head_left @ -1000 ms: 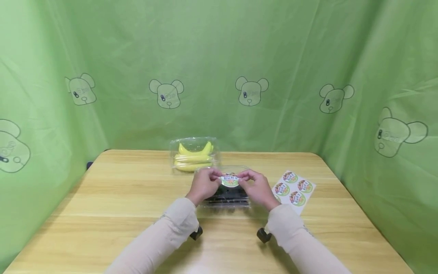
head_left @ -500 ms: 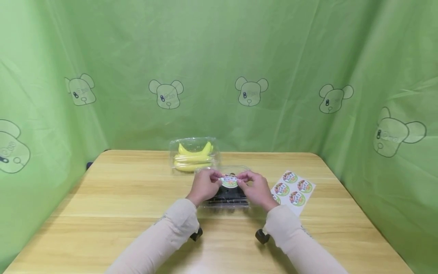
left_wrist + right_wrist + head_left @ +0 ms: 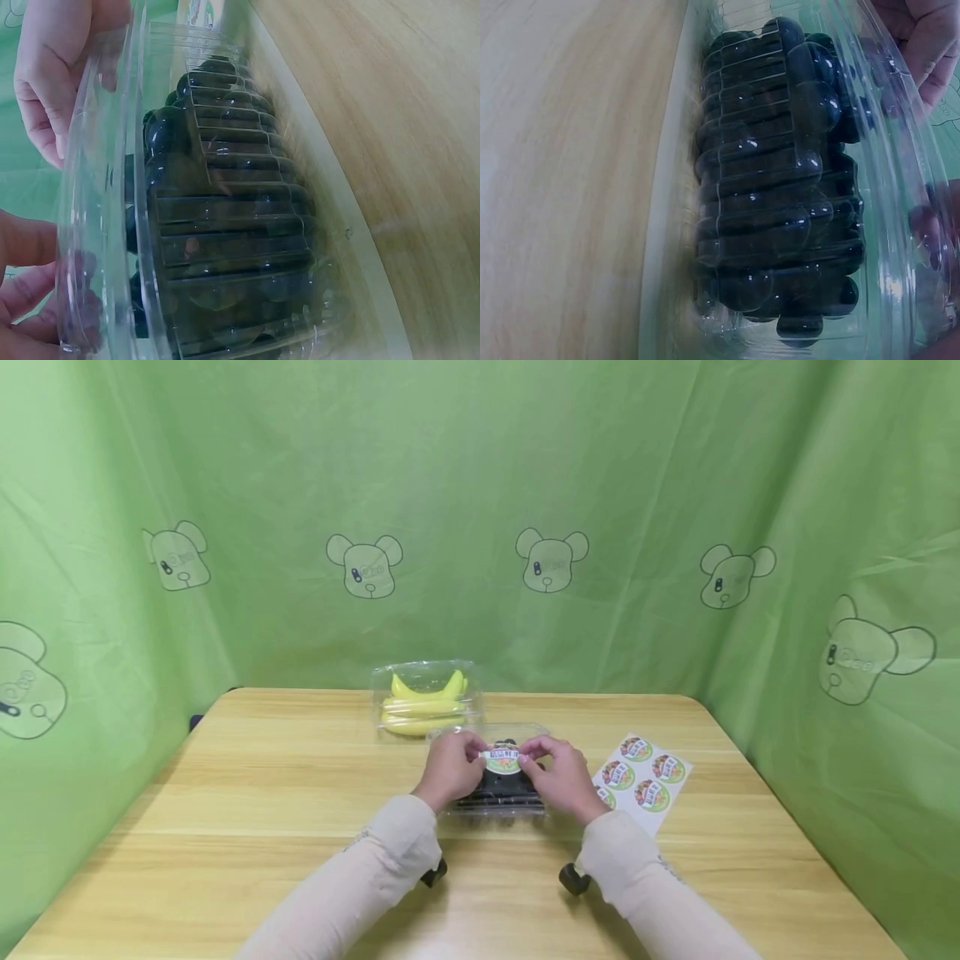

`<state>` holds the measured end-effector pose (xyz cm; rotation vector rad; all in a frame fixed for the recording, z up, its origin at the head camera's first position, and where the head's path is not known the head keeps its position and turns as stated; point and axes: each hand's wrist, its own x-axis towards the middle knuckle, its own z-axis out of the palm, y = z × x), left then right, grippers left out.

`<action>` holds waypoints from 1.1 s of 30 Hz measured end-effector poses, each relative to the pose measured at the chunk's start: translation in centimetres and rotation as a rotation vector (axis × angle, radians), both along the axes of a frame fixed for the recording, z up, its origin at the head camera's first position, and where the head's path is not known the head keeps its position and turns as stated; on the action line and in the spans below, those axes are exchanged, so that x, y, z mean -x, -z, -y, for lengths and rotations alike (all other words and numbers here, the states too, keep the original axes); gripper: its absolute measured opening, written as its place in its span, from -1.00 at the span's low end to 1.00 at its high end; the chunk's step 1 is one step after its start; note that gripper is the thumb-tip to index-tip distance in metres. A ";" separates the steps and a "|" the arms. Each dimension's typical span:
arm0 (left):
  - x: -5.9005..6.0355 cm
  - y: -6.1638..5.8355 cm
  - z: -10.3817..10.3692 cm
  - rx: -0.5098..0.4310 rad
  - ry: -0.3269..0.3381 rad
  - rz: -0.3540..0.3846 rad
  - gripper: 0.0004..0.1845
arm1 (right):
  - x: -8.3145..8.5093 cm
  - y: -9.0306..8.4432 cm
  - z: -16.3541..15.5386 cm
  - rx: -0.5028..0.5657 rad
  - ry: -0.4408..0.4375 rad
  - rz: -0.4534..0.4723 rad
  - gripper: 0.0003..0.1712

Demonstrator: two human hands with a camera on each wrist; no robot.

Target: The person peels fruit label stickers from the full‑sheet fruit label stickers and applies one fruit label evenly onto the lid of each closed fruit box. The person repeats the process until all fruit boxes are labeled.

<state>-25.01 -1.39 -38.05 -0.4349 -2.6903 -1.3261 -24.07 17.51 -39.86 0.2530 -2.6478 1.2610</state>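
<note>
A round fruit-label sticker (image 3: 502, 760), white with green and red print, is stretched between my hands over a clear plastic clamshell box (image 3: 498, 808). My left hand (image 3: 450, 767) pinches its left edge; my right hand (image 3: 558, 775) pinches the right edge. Dark grapes (image 3: 225, 225) fill the box, which rests closed on the table. Both wrist views show the fingers at the top of the lid, with the grapes (image 3: 772, 195) behind the ribbed wall. Whether the sticker touches the lid is hard to tell.
A second clear box holding yellow bananas (image 3: 423, 706) stands behind, to the left. To the right lies a white sheet of round stickers (image 3: 645, 781), partly behind my right wrist. Green curtains (image 3: 465, 485) enclose the wooden table (image 3: 262, 793).
The sticker has come down slightly toward me over the lid and shows more of its face. Both hands keep their pinch and have shifted very little.
</note>
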 end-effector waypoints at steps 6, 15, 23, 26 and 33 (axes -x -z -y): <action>-0.1 0.1 -0.2 0.038 -0.020 -0.015 -0.87 | 0.0 0.1 0.1 -0.036 0.008 -0.028 -0.86; -0.2 0.1 -0.6 0.081 -0.037 -0.004 -0.88 | -0.1 0.2 0.2 -0.078 0.025 -0.056 -0.86; -0.2 0.3 -0.8 0.128 -0.041 -0.020 -0.91 | -0.1 0.3 0.3 -0.107 0.040 -0.072 -0.86; -0.3 0.3 -0.9 0.143 -0.040 -0.025 -0.92 | -0.1 0.4 0.3 -0.109 0.043 -0.078 -0.87; -0.4 0.2 -0.9 0.162 -0.047 -0.042 -0.93 | -0.2 0.4 0.3 -0.133 0.044 -0.095 -0.87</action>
